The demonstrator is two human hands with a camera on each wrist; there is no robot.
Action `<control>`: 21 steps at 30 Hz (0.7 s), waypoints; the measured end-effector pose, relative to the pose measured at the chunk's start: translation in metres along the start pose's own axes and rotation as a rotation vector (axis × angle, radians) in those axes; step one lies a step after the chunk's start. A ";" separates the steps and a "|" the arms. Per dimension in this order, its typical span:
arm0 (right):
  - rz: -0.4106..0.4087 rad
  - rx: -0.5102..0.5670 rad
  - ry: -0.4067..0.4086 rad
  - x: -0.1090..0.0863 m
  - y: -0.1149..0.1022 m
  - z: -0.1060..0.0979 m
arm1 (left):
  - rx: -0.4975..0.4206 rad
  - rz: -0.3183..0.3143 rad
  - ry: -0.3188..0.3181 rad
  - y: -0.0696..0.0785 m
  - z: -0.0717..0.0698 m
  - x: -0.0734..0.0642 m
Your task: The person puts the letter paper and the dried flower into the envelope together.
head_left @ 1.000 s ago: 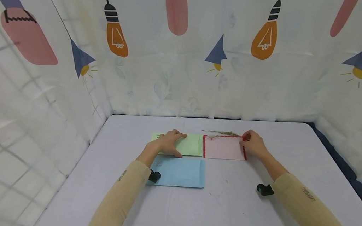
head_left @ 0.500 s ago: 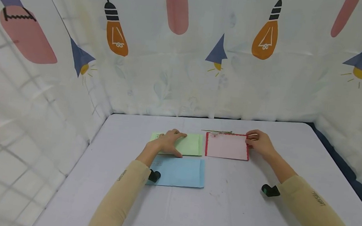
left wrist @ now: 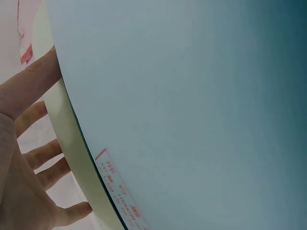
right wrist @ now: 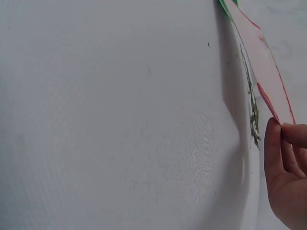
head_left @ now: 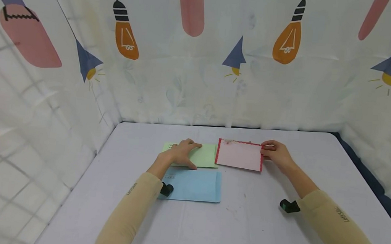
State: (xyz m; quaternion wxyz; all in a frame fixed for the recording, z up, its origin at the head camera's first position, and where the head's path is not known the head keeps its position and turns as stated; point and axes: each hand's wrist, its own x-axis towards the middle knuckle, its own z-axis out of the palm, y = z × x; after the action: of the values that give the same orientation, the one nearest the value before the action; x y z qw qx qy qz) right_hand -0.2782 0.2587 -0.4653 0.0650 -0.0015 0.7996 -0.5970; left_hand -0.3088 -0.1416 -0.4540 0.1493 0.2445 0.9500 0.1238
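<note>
My right hand pinches the right edge of a pink card with red borders. The card is raised and slightly tilted, its left edge overlapping the right end of a green envelope. On that envelope rests my left hand, fingers and thumb spread. A blue envelope lies just in front, partly under the left wrist. In the right wrist view, a dried sprig lies on the table beside the card; from the head view the card hides most of it.
A white cloth covers the table. A white curtain printed with lamps hangs behind it and at both sides. Black wrist cameras are strapped under both sleeves.
The pink card first shifted a little right and away, then left and up off the table, over the green envelope's end. The sprig became mostly covered. My left hand has stayed put.
</note>
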 end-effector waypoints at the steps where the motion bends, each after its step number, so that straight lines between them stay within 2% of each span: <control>1: -0.002 -0.005 -0.010 -0.001 -0.001 0.001 | -0.002 0.001 0.001 0.000 0.000 0.000; 7: -0.019 -0.031 -0.054 -0.003 -0.003 0.006 | -0.002 0.005 0.002 0.000 0.000 -0.001; 21: 0.029 -0.073 -0.136 -0.003 -0.007 0.005 | -0.010 0.006 0.001 0.001 -0.001 -0.003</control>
State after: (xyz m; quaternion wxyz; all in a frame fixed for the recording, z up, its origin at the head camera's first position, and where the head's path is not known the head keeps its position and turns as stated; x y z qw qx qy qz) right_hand -0.2748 0.2522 -0.4600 0.1277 -0.0329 0.8145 -0.5650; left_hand -0.3060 -0.1427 -0.4519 0.1498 0.2463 0.9488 0.1292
